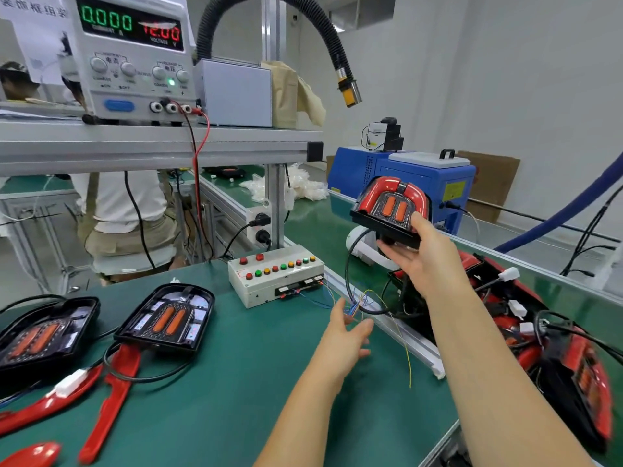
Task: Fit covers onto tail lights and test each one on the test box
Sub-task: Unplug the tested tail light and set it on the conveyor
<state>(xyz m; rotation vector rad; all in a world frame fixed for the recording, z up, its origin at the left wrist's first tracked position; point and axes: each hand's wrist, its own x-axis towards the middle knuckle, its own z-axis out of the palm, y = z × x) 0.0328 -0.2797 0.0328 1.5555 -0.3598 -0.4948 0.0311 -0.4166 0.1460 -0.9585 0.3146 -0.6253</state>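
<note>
Nearest, at the left edge of the green desk (236, 382): three loose red covers (108, 399), lying flat. Just behind them, two uncovered tail lights (168, 318) side by side, orange strips facing up in black housings, black leads looped in front. One cover tucked under the rim of the right-hand light; a white connector (70, 382) resting on another.

In the middle, left hand (347, 335) open, fingers spread, holding nothing. Fingertips right by a bundle of thin coloured wires (357, 306); touching or not, impossible to tell.

To the right, blurred, a heap of finished tail lights (556, 352) on the conveyor belt (313, 224), white plugs and black leads sticking out.

Further out, right hand (421, 257) raised above the belt, gripping a covered tail light (391, 207) by its lower edge, thumb on top, fingers curled beneath. Red cover seated around the orange strips. Black cable (347, 274) hanging from it in a loop down toward the wires.

At the desk's far edge, white test box (273, 281), red, green and yellow buttons on top, thin wires running from its front.

Beyond, a blue machine (404, 176) beside the belt. On the shelf above, a power supply (135, 55) reading 0.000 and 12.00, and a black corrugated hose (303, 15) arching overhead.
</note>
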